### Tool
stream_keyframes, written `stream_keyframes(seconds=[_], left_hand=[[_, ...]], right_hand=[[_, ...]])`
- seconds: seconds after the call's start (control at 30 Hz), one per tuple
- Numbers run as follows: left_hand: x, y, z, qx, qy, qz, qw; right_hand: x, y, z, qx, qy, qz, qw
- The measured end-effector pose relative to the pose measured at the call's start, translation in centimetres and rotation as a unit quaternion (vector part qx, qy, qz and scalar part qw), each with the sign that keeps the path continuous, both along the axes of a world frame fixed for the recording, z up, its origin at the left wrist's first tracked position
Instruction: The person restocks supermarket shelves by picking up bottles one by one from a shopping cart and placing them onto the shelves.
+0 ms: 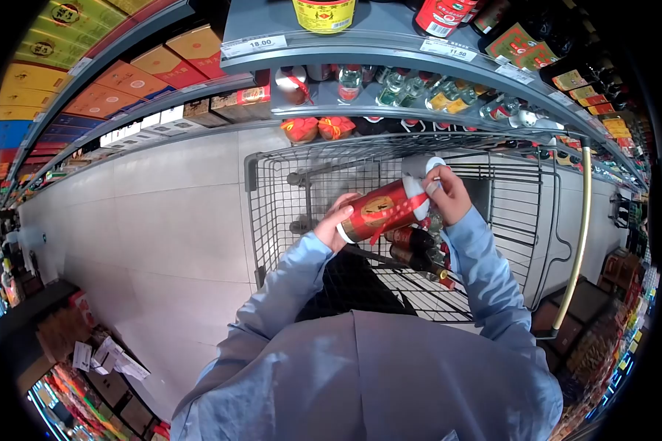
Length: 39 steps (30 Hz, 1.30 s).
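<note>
A red bottle (375, 211) with a gold oval label, white ends and a red ribbon lies tilted between my two hands, above a wire shopping cart. My left hand (335, 220) is closed around its lower end, with the thumb on the near side. At the white neck end, the fingers of my right hand (449, 195) are closed by the ribbon, and a ring shows on one of them. Exactly what the right fingertips pinch is partly hidden. Below the bottle, several dark bottles (413, 256) lie inside the cart.
The shopping cart (254, 220) stands in front of me, its yellow handle bar (574, 235) on the right. Beyond it, a grey shelf (390, 53) carries liquor bottles and price tags. Boxed goods (129, 79) fill shelves at the left. Cardboard pieces (109, 358) are at lower left.
</note>
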State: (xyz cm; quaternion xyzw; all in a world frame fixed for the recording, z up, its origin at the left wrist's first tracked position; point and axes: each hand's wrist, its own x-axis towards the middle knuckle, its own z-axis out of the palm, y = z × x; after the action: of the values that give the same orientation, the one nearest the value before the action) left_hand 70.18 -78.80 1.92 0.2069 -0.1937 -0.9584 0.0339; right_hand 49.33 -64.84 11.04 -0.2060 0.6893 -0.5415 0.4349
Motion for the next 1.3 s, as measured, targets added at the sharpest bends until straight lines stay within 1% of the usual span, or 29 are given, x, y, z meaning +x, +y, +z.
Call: stream_keyframes(seconds=[0.03, 0.07, 0.1, 0.2, 0.3, 0.4, 0.43, 0.5, 0.53, 0.57, 0.63, 0.67, 0.7, 0.73, 0.77, 0.8, 0.83, 0.87, 0.9, 0.97, 1.0, 1.1, 1.13, 1.17, 1.23, 1.27, 1.3], left_hand=[[0.4, -0.1, 1.2, -0.005, -0.009, 0.008, 1.000], [0.5, 0.1, 2.4, 0.009, -0.024, 0.043, 0.999], [0.7, -0.1, 3.1, 0.002, -0.025, 0.050, 0.998], [1.4, -0.5, 4.2, -0.020, -0.031, 0.069, 0.997], [1.9, -0.5, 4.8, -0.037, -0.054, 0.089, 0.994], [1.6, -1.6, 6.2, -0.057, -0.021, 0.105, 0.993], [1.1, -2.3, 6.7, -0.076, -0.003, 0.111, 0.991], [-0.5, -4.0, 7.9, -0.112, 0.033, 0.128, 0.985], [-1.2, -5.0, 8.4, -0.090, 0.035, 0.122, 0.988], [-2.0, -5.9, 8.7, -0.074, 0.038, 0.128, 0.988], [-4.5, -7.3, 7.5, -0.034, 0.055, 0.209, 0.976], [-5.7, -8.2, 6.6, -0.030, 0.038, 0.238, 0.970], [-6.8, -9.2, 5.5, -0.026, 0.020, 0.267, 0.963], [-7.8, -10.5, 5.3, -0.029, 0.005, 0.251, 0.968], [-8.8, -10.9, 5.1, -0.043, -0.104, 0.269, 0.957], [-9.8, -11.6, 4.3, -0.047, -0.158, 0.254, 0.953], [-10.7, -12.4, 2.9, -0.052, -0.211, 0.240, 0.946], [-11.5, -12.9, 1.5, -0.039, -0.233, 0.264, 0.935], [-12.1, -13.5, -0.4, -0.029, -0.243, 0.249, 0.937], [-12.2, -13.9, 0.0, -0.075, -0.237, 0.230, 0.941], [-12.3, -14.1, 0.0, -0.089, -0.215, 0.227, 0.946], [-12.4, -15.4, -0.8, -0.124, -0.157, 0.220, 0.955], [-12.6, -15.7, -1.4, -0.130, -0.143, 0.216, 0.957], [-12.8, -15.8, -2.1, -0.136, -0.130, 0.211, 0.959], [-13.0, -15.9, -0.9, -0.126, -0.181, 0.204, 0.954], [-13.1, -15.9, -0.4, -0.131, -0.204, 0.190, 0.951], [-13.2, -16.0, -0.7, -0.137, -0.228, 0.177, 0.948]], right_hand=[[-0.1, -0.7, 0.6, 0.022, 0.002, 0.002, 1.000], [0.1, -1.2, 0.7, 0.009, 0.043, 0.006, 0.999], [0.3, -1.8, 0.8, -0.003, 0.084, 0.009, 0.996], [0.5, -3.0, 0.4, -0.050, 0.253, 0.059, 0.964], [0.8, -3.9, 1.7, 0.020, 0.157, 0.056, 0.986], [0.2, -4.8, 3.5, 0.033, 0.111, 0.072, 0.991], [0.0, -5.3, 4.0, -0.012, 0.160, 0.073, 0.984], [-0.4, -6.8, 5.8, -0.050, 0.208, 0.050, 0.976], [-1.0, -7.9, 5.8, -0.101, 0.283, 0.039, 0.953], [-1.7, -8.8, 6.2, -0.088, 0.334, 0.029, 0.938], [-1.8, -11.0, 7.6, -0.077, 0.380, 0.013, 0.922], [-1.5, -12.3, 7.7, -0.090, 0.410, 0.002, 0.908], [-1.5, -13.3, 7.6, -0.068, 0.419, 0.023, 0.905], [-1.1, -14.5, 7.6, -0.054, 0.494, 0.048, 0.866], [-0.7, -15.6, 7.5, -0.038, 0.565, 0.072, 0.821], [-0.7, -16.9, 6.4, -0.030, 0.626, 0.081, 0.775], [-0.8, -18.2, 5.1, -0.058, 0.664, 0.090, 0.740], [-0.9, -19.3, 3.6, -0.054, 0.686, 0.103, 0.718], [-1.0, -20.4, 2.1, -0.050, 0.707, 0.116, 0.696], [-1.6, -22.3, -0.3, -0.115, 0.707, 0.130, 0.685], [-1.9, -23.0, -1.5, -0.124, 0.711, 0.141, 0.677], [-2.6, -25.0, -4.5, -0.112, 0.736, 0.146, 0.652], [-3.0, -25.5, -5.2, -0.084, 0.749, 0.156, 0.639], [-3.3, -25.9, -6.0, -0.099, 0.746, 0.151, 0.641], [-4.2, -26.8, -7.4, -0.124, 0.739, 0.141, 0.647], [-4.7, -27.1, -8.1, -0.104, 0.741, 0.155, 0.645], [-5.0, -27.5, -8.7, -0.102, 0.721, 0.162, 0.666]])
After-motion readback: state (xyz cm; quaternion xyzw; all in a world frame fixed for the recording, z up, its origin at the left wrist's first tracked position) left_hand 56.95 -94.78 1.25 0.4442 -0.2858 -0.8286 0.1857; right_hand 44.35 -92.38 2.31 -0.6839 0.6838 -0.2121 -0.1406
